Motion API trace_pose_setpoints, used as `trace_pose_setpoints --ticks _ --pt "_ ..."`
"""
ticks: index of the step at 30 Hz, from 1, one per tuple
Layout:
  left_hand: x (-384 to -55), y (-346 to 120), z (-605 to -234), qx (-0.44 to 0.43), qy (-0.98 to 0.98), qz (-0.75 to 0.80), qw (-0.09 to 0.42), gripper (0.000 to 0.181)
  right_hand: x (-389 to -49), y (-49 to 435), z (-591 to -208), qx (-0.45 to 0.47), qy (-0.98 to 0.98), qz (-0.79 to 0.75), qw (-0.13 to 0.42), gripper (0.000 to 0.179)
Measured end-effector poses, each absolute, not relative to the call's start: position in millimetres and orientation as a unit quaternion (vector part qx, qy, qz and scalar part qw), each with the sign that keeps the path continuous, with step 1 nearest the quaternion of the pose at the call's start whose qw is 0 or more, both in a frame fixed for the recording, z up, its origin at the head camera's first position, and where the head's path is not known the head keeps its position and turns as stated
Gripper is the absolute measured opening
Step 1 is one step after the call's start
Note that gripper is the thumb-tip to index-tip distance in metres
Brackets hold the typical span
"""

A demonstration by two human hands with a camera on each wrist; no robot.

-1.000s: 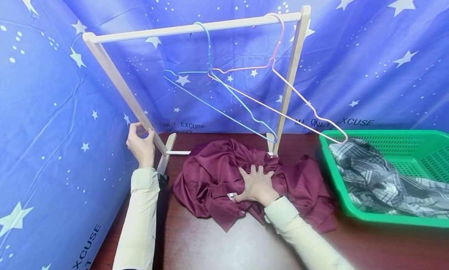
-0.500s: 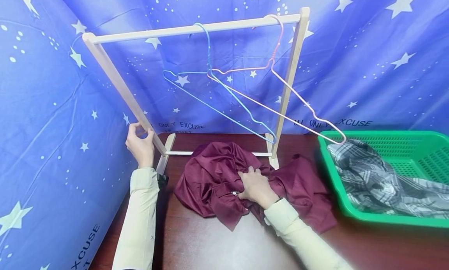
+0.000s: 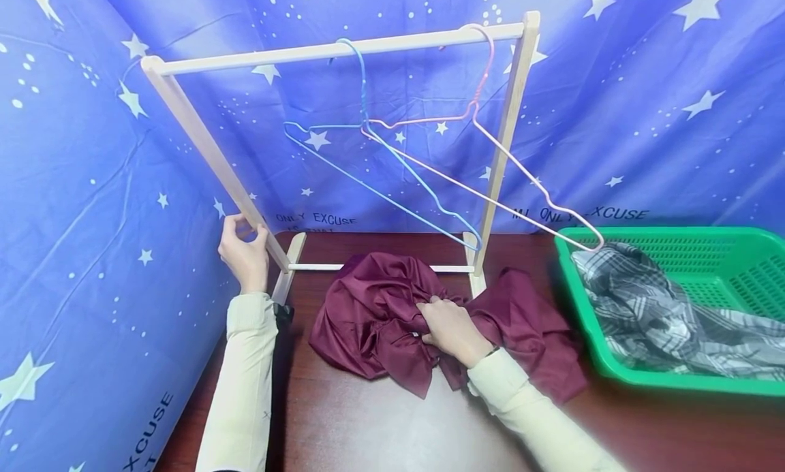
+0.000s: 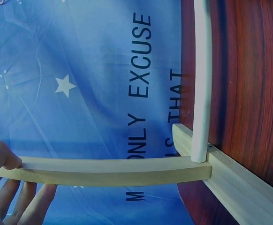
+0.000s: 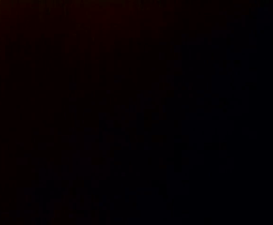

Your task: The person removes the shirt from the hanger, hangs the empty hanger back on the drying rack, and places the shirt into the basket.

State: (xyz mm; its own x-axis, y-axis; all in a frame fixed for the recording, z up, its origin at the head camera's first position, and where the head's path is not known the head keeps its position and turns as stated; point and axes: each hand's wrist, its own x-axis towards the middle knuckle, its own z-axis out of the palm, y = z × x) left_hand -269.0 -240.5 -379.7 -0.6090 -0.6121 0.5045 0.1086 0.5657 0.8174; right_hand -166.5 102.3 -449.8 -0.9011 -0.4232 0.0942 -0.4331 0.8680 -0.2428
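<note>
My left hand (image 3: pixel 245 257) pinches the lower part of the left post of a wooden clothes rack (image 3: pixel 205 142). In the left wrist view, thumb and fingers (image 4: pixel 35 206) lie on opposite sides of that post (image 4: pixel 113 171). On the table a crumpled maroon shirt (image 3: pixel 374 302) lies in a heap in front of the rack's bottom rail. My right hand (image 3: pixel 454 329) grips the gathered cloth near its middle, fingers curled into the folds and the fingertips hidden. A bit of white label peeks out beside the thumb. The right wrist view is almost black.
From the top bar hang a blue wire hanger (image 3: pixel 383 186) and a pink wire hanger (image 3: pixel 484 121), overlapping in view. A green basket (image 3: pixel 597 349) with a grey plaid cloth (image 3: pixel 650 308) stands at the right. Blue star-printed curtain (image 3: pixel 613 118) closes off back and left.
My right hand has gone from spread flat on the shirt to curled around a bunch of it. The cloth has gathered inward, showing more bottom rail. The left hand stays put.
</note>
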Motion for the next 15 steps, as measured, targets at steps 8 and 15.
trace_pose_setpoints --ticks 8,15 --pt "-270 -240 -380 0.16 -0.783 -0.437 0.412 0.024 -155 109 -442 0.24 -0.961 0.086 0.107 0.061" --pt "-270 -241 -379 0.164 -0.782 -0.441 0.409 0.024 -150 114 -428 0.268 -0.943 0.055 0.188 0.068"
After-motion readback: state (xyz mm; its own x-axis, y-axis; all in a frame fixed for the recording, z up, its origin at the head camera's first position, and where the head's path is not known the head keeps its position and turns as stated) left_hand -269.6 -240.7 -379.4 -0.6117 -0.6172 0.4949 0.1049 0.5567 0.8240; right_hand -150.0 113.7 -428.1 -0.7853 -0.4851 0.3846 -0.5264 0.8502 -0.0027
